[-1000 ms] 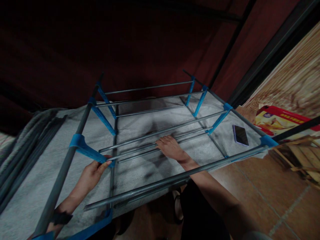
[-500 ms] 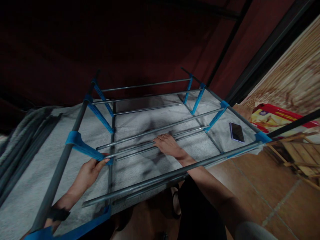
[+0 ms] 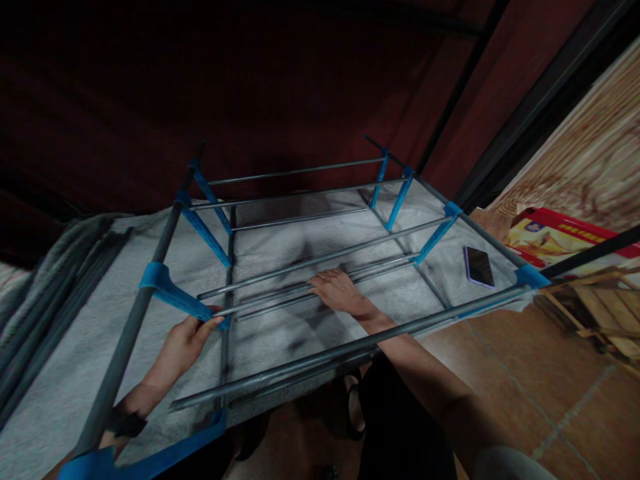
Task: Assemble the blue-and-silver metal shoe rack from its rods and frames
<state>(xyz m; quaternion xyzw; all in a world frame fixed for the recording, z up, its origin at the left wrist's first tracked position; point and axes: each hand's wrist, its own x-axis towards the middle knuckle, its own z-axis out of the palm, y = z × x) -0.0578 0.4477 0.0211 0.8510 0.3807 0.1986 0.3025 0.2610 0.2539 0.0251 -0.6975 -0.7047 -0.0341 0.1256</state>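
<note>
A rack frame of grey metal tubes [image 3: 320, 257] and blue plastic connectors lies across a grey cloth. My left hand [image 3: 184, 343] is closed on the lower end of a blue connector [image 3: 180, 301], where a tube's left end meets it; thumb and fingers pinch there. Farther right, my right hand [image 3: 334, 291] is wrapped around the middle of a thin grey tube [image 3: 270, 297], palm down. That tube's right part runs toward another blue connector [image 3: 433, 241]. Closer to me, a thicker tube [image 3: 300, 363] passes over my right forearm, its left end free of any connector.
A phone [image 3: 479, 267] rests on the grey cloth [image 3: 280, 347] at the right. Loose grey tubes [image 3: 65, 293] lie at the left. On the right are a red and yellow box [image 3: 560, 233] and a wooden slatted piece [image 3: 607, 313] above the tiled floor [image 3: 500, 380].
The whole view has shifted slightly, so the frame appears a little farther right. Both hands keep their places on the connector and the tube.
</note>
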